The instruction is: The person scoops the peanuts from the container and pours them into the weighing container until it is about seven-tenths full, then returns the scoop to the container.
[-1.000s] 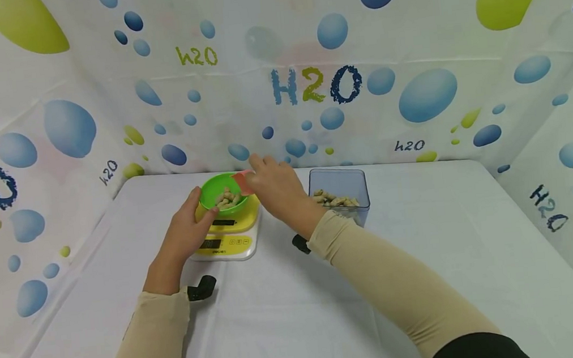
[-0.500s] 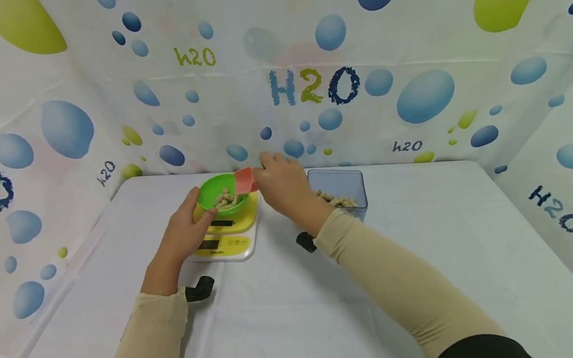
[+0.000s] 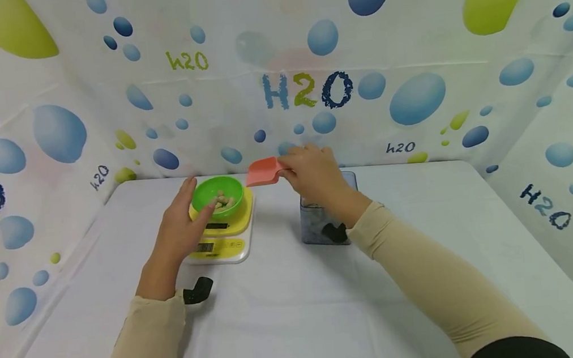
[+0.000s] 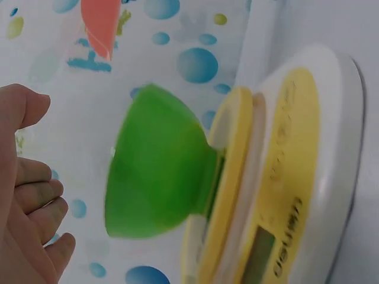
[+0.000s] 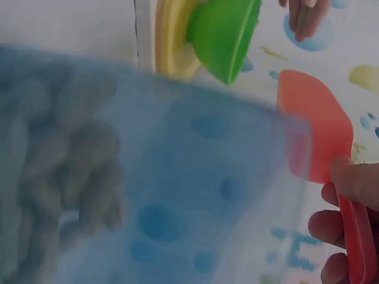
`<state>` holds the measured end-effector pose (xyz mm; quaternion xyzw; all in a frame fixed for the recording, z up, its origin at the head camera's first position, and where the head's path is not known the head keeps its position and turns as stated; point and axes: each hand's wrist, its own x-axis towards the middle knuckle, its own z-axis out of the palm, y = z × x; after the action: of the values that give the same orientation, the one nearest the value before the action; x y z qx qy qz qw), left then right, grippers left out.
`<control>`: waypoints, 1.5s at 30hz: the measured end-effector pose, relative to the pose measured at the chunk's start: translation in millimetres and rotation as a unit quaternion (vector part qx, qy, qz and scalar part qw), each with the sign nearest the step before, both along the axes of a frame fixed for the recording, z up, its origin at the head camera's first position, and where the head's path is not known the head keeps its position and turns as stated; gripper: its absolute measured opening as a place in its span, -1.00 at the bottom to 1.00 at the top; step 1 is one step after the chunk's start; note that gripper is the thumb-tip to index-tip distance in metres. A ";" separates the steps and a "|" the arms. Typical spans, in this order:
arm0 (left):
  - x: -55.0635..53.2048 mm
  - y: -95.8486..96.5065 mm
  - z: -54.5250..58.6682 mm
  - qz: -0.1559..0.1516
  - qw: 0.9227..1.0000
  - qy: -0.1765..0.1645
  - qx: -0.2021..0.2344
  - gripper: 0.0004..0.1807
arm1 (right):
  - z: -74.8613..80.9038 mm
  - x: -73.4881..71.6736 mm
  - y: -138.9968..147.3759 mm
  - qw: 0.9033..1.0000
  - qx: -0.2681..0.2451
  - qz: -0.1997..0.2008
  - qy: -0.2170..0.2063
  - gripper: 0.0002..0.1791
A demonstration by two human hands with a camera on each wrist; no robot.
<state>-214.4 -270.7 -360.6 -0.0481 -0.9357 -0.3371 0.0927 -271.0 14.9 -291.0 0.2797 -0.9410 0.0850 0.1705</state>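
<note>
A red scoop (image 3: 264,172) is held by its handle in my right hand (image 3: 314,174), raised between the scale and the bin. No peanuts show on its blade. My left hand (image 3: 178,228) is beside a green bowl (image 3: 235,193), fingers loosely extended; the left wrist view shows a gap between the hand and the bowl (image 4: 157,165). Several unshelled peanuts (image 3: 225,201) lie in the bowl, which stands on a yellow and white kitchen scale (image 3: 231,246). Below my right hand is a translucent blue bin (image 3: 316,227), partly hidden by the wrist. Blurred peanuts (image 5: 89,154) appear in it in the right wrist view.
A white cloth covers the table (image 3: 298,314). Behind it hangs a white curtain (image 3: 239,109) with blue and green drops. A black wrist mount (image 3: 199,290) juts out from the left sleeve, another (image 3: 334,233) from the right sleeve in front of the bin.
My right hand has drawn the scoop away from the bowl, rightward toward the bin. My left hand has come off the bowl's rim, its fingers loosening. The head view has shifted slightly.
</note>
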 end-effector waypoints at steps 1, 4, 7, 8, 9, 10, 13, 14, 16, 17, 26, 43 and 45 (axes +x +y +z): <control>0.6 2.9 2.5 -0.002 1.000 0.008 0.001 -0.18 | 2.7 0.9 7.4 1.000 -0.001 -0.001 0.001 -0.69; 2.1 12.7 8.9 -0.013 1.000 0.026 0.010 -0.20 | 9.4 1.7 31.4 1.000 -0.012 0.008 0.003 -0.69; 1.7 24.4 14.2 -0.023 0.999 0.026 0.018 -0.21 | 14.6 4.5 54.6 0.999 -0.025 0.019 0.010 -0.67; 1.2 28.4 15.4 -0.029 0.999 0.027 0.019 -0.21 | 15.8 5.6 61.9 0.999 -0.026 0.021 0.009 -0.67; 0.8 32.5 16.7 -0.034 0.999 0.025 0.017 -0.21 | 16.8 7.1 68.6 0.999 -0.025 0.020 0.010 -0.66; 0.2 36.8 17.8 -0.040 0.999 0.023 0.015 -0.21 | 18.1 9.0 75.1 0.999 -0.025 0.021 0.011 -0.66; -1.5 50.9 20.9 -0.060 0.998 0.020 0.010 -0.21 | 21.0 14.4 92.1 1.000 -0.017 0.017 0.009 -0.66; -2.1 56.2 21.7 -0.068 0.997 0.022 0.008 -0.21 | 21.7 16.0 96.9 1.000 -0.011 0.016 0.007 -0.66; -3.6 67.5 23.0 -0.081 0.996 0.021 0.004 -0.21 | 22.9 19.5 105.5 1.000 -0.003 0.013 0.004 -0.67; -4.3 73.3 23.1 -0.088 0.996 0.021 0.004 -0.21 | 22.9 20.8 109.2 1.000 0.004 0.012 0.005 -0.67; -8.5 120.9 15.6 -0.153 0.988 0.012 -0.006 -0.23 | 9.7 23.2 122.6 0.995 0.063 0.043 0.061 -0.78; -12.9 153.9 -5.2 -0.191 0.981 -0.021 0.032 -0.32 | -17.6 11.8 99.8 0.968 0.152 0.097 0.173 -0.70; -13.3 153.2 -5.5 -0.192 0.981 -0.023 0.031 -0.32 | -19.1 10.5 97.8 0.968 0.149 0.106 0.170 -0.71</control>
<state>-227.7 -117.5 -366.1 -0.2162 -0.9000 -0.3784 0.0062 -260.5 112.7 -310.1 0.4102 -0.8654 -0.0870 0.2743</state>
